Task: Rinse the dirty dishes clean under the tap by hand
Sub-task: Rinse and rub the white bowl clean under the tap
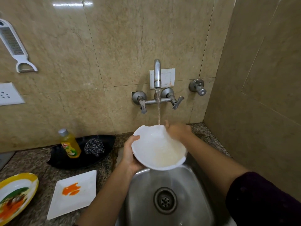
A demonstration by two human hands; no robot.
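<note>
A white bowl (pixel 158 149) is tilted over the steel sink (pixel 141 193), under water running from the wall tap (pixel 157 74). My left hand (pixel 130 154) grips the bowl's left rim, thumb over the edge and fingers beneath. At the bowl's far right rim is my right hand (pixel 177 130), blurred, its fingers reaching into the bowl; whether they grip cannot be made out. A square white plate (pixel 73 194) smeared with orange sauce lies on the counter left of the sink. A yellow-rimmed plate (pixel 16 194) with food remains sits at the far left.
A black tray (pixel 97 154) behind the plates holds a yellow dish-soap bottle (pixel 70 144) and a steel scrubber (pixel 94 146). A tiled wall closes in on the right. A grater (pixel 13 44) hangs on the back wall, with a socket (pixel 8 93) below it.
</note>
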